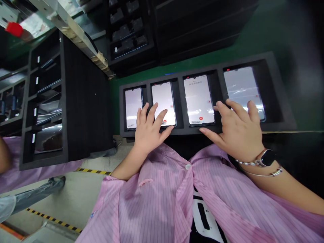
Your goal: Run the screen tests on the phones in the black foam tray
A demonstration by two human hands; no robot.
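Here, hands [150, 130] [238, 133] across tray's [278, 127] near edge

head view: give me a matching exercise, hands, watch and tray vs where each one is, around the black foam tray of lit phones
1 left hand
2 right hand
3 black smartwatch
4 black foam tray

a fingers spread on the far-right lit white-screened phone
b lying on the green surface
c fingers on the second lit phone from the left
d strapped on the right wrist

Pairs: 1-c, 2-a, 3-d, 4-b
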